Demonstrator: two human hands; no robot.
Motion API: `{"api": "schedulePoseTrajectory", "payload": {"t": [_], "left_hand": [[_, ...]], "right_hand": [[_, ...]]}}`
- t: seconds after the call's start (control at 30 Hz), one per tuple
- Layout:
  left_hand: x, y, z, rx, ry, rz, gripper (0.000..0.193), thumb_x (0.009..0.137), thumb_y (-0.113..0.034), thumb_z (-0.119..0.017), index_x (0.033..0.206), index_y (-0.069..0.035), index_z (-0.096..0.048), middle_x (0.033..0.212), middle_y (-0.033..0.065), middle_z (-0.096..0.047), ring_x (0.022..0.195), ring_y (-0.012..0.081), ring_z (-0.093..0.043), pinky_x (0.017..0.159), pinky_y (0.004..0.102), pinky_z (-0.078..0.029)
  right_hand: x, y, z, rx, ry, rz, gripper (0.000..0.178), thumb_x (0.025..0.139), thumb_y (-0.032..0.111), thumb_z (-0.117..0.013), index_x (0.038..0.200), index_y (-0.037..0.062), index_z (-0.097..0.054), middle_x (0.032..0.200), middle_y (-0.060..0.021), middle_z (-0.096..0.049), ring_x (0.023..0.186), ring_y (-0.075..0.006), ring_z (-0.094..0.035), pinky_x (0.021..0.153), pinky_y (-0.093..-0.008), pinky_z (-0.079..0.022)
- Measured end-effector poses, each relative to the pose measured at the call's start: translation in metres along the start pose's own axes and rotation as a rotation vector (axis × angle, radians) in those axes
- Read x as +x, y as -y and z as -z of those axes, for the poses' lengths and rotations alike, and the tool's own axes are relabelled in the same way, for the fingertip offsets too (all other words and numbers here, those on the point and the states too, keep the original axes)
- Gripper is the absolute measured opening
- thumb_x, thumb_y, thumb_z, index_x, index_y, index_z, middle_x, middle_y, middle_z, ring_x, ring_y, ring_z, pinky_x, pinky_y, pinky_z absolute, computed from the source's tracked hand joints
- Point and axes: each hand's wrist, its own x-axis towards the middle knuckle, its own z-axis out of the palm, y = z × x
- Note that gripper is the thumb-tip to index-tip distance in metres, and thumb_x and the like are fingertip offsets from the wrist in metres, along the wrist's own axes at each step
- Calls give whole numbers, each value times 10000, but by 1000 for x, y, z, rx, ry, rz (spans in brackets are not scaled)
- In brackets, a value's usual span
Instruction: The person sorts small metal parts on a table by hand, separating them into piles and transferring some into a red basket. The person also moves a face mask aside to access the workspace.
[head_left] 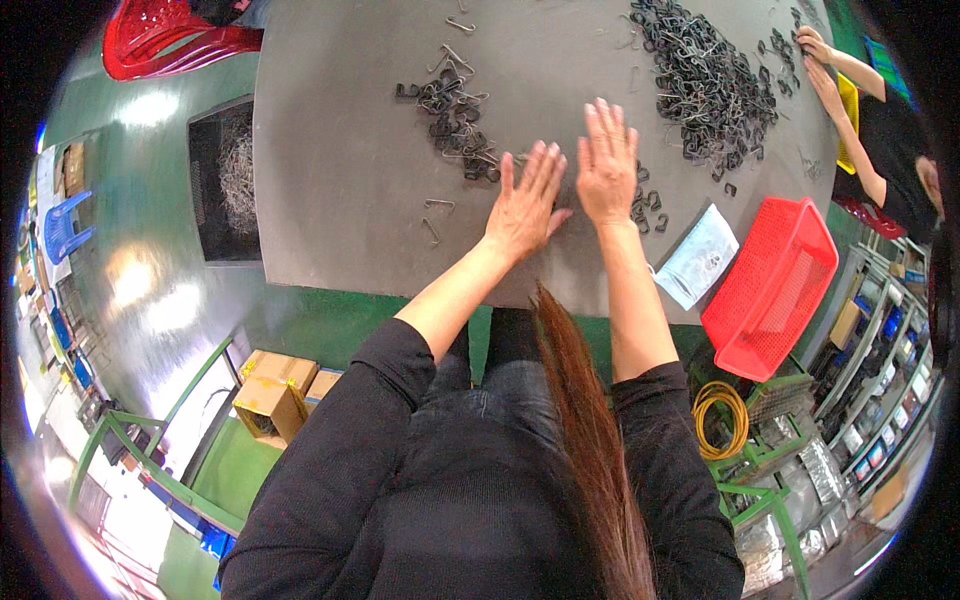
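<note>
at centre frame, the left hand (525, 207) spreads its fingers, near the small hook pile (455, 118) above it; the right hand (607, 180), fingers slightly parted, is just beside loose hooks (642, 205). at left, a black bin (207, 205) holds thin wires (238, 178). right of centre, a red basket (757, 290) stands beside a mask (702, 258).

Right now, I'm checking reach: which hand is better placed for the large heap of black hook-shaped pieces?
Probably the right hand: it lies nearer the heap; the left hand is farther away.
</note>
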Motion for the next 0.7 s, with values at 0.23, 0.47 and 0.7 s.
{"api": "schedulePoseTrajectory", "payload": {"t": [0.23, 0.47, 0.7], "left_hand": [[-85, 86, -3, -1, 33, -262, 604, 887, -295, -522, 1429, -101, -342, 1503, 59, -297, 1418, 200, -196, 1148, 509, -52], [-102, 162, 30, 55, -151, 84, 588, 898, -228, -517, 1433, -99, -310, 1515, 36, -256, 1431, 206, -142, 1149, 508, -18], [-56, 105, 23, -55, -125, 87, 578, 909, -264, -506, 1446, -178, -312, 1520, -19, -251, 1438, 193, -105, 1097, 621, 28]], "right_hand": [[-9, 56, -15, 168, 201, 294, 435, 886, 299, -572, 1315, 295, -499, 1455, -2, -378, 1376, -227, -298, 1119, -504, -198], [-39, 72, -9, 149, 290, 324, 347, 875, 341, -583, 1220, 311, -572, 1459, 0, -356, 1394, -234, -247, 1123, -562, -109], [-15, 82, -20, 74, 186, 199, 382, 896, 317, -557, 1276, 303, -529, 1459, -27, -344, 1392, -260, -239, 1101, -596, -133]]}}
